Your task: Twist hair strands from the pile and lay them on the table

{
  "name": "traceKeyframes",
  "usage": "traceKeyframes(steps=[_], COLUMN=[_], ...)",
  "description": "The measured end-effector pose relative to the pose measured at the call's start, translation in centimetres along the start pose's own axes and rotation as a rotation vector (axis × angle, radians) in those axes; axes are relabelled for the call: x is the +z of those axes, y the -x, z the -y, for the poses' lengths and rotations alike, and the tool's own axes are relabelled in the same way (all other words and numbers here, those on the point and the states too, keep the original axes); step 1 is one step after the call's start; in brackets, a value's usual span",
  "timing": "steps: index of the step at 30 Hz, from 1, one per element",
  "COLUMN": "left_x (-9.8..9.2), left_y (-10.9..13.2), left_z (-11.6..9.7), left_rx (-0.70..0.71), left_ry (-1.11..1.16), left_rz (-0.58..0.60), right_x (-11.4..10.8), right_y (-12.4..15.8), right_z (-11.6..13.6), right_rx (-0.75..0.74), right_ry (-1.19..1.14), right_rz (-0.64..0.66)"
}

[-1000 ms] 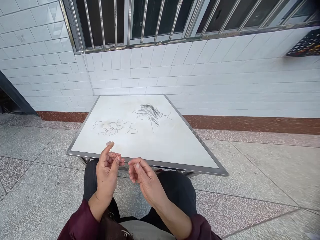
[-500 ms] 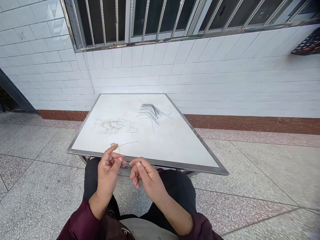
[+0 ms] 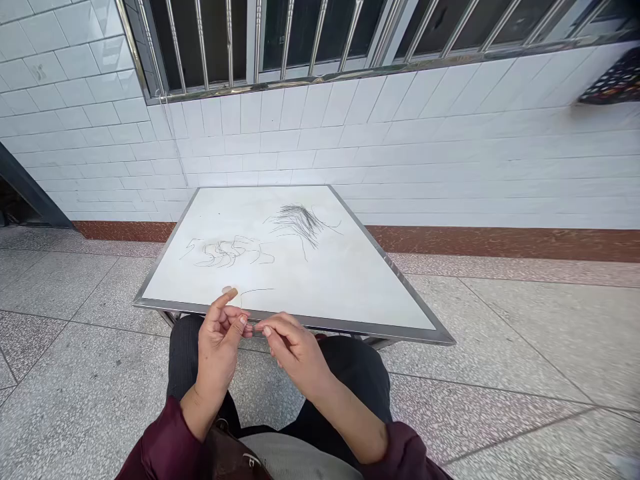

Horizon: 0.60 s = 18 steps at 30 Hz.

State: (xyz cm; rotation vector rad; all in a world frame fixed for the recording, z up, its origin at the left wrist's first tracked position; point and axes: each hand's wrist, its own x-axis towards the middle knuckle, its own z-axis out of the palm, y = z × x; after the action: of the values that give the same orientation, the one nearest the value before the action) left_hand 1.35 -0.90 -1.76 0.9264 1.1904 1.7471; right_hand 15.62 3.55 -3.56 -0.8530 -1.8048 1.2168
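My left hand [image 3: 216, 347] pinches a thin dark strand [image 3: 257, 290] between thumb and forefinger; the strand rises from the fingertips and bends right over the table. Close beside it, my right hand [image 3: 296, 350] has thumb and forefinger pressed together, the tips almost meeting the left fingertips. Whatever the right fingers hold is too fine to make out. Both hands are above my lap at the near edge of a white table [image 3: 350, 287]. On the table lie a dense bundle of dark, straight strands [image 3: 303, 220] and, further left, a loose scatter of curved strands [image 3: 227, 252].
A grey metal rim [image 3: 375, 328] edges the table. Behind it stands a white tiled wall [image 3: 425, 147] with a barred window [image 3: 295, 40]. My legs [image 3: 357, 373] are under the near edge. A dark patterned item [image 3: 615, 80] is at the far right.
My right hand has moved slightly left, and its fingertips have come closer to the left ones. The strand in my left hand has dipped a little.
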Motion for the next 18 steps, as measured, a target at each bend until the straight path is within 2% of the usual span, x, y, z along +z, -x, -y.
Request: traceKeyframes(steps=[2,5,15,18], left_x=[0.01,0.10,0.02,0.02], left_y=[0.02,0.11,0.18,0.09], left_z=[0.10,0.25,0.55,0.29], left_rx=[-0.008,-0.016,-0.046,-0.072], left_ry=[0.023,0.045,0.058,0.039], left_rz=[0.007,0.017,0.043,0.038], right_x=[-0.04,0.16,0.20,0.10], right_y=[-0.04,-0.08,-0.17,-0.17], right_z=[0.00,0.00,-0.40,-0.35], right_rx=[-0.195,-0.349,-0.428,-0.418], right_ry=[0.239,0.405,0.567,0.539], right_rz=[-0.078,-0.122,-0.060,-0.029])
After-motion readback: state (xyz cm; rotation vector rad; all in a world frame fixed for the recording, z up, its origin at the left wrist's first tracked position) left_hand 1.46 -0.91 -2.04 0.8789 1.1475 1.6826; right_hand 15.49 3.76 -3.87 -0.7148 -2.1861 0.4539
